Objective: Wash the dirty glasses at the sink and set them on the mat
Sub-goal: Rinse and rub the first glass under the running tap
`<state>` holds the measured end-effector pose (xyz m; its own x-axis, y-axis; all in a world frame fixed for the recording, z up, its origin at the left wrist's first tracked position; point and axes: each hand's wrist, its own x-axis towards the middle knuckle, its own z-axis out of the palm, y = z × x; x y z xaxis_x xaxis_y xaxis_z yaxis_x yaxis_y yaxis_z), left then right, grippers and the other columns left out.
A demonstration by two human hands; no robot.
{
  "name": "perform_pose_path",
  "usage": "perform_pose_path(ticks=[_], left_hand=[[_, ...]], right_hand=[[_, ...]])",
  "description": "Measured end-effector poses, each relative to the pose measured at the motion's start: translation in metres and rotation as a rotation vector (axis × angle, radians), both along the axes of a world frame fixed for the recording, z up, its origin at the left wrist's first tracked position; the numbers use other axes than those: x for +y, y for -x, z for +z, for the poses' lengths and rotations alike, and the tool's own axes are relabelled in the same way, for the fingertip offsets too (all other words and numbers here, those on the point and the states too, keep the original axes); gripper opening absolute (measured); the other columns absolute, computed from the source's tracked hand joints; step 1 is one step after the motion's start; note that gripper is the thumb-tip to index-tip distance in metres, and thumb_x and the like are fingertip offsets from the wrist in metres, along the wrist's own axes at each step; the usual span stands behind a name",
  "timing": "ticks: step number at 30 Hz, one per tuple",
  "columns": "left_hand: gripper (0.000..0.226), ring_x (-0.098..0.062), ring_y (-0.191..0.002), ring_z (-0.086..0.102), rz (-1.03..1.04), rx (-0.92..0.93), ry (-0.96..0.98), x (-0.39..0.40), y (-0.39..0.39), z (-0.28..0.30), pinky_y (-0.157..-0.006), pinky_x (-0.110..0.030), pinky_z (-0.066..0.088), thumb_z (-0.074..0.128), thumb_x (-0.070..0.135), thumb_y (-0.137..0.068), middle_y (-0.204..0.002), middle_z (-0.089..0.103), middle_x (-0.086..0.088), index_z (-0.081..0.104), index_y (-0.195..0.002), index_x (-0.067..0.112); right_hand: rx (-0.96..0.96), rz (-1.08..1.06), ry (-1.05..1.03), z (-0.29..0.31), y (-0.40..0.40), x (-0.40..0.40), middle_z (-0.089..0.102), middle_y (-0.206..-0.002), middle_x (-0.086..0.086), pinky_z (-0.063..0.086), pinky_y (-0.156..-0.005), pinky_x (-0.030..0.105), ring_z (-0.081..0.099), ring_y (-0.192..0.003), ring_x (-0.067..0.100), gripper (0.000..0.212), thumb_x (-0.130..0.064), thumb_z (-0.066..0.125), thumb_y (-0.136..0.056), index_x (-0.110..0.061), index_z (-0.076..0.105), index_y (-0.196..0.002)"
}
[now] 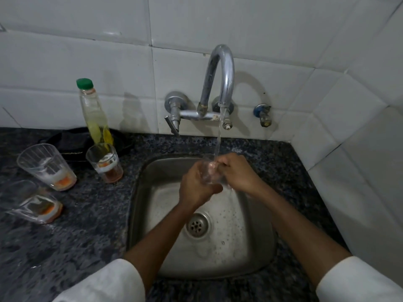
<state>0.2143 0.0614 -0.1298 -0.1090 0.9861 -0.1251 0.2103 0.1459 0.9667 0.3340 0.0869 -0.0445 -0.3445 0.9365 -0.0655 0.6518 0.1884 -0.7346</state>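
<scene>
Over the steel sink (152,171) I hold a clear glass (208,173) under the running water from the tap (220,79). My left hand (196,186) grips the glass from the left and below. My right hand (236,173) holds its rim, with fingers curled over the edge into the stream. Three dirty glasses with orange residue stand on the counter to the left: a tall one (46,167), a smaller one (105,164) and one near the left edge (32,203).
A clear bottle with a green cap (94,114) stands behind the smaller glass, with a dark round object (72,142) beside it against the tiled wall. The speckled dark counter (87,225) surrounds the sink. A small valve (262,114) sticks out of the wall at right.
</scene>
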Motion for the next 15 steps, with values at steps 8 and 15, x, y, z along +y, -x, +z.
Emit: perform_pose_path(ticks=[8,15], left_hand=[[0.04,-0.03,-0.097,0.064,-0.416,-0.369,0.169,0.017,0.028,0.006,-0.095,-0.048,0.05,0.074,-0.004,-0.064,-0.1,0.07,-0.013,0.069,-0.1,0.013],[0.066,-0.005,-0.095,0.067,-0.304,-0.136,0.093,0.007,0.017,0.007,-0.07,-0.021,0.058,0.09,0.009,-0.063,-0.109,0.067,0.008,0.058,-0.118,0.028]], right_hand=[[-0.129,0.195,-0.119,0.008,0.002,0.001,0.061,-0.06,-0.008,0.044,-0.059,0.025,0.059,-0.054,0.002,0.034,-0.02,0.054,-0.098,-0.024,0.06,-0.065],[-0.151,0.052,-0.14,0.002,0.002,0.001,0.073,-0.076,0.011,0.054,-0.071,0.037,0.069,-0.069,0.023,0.033,-0.025,0.054,-0.097,-0.007,0.07,-0.075]])
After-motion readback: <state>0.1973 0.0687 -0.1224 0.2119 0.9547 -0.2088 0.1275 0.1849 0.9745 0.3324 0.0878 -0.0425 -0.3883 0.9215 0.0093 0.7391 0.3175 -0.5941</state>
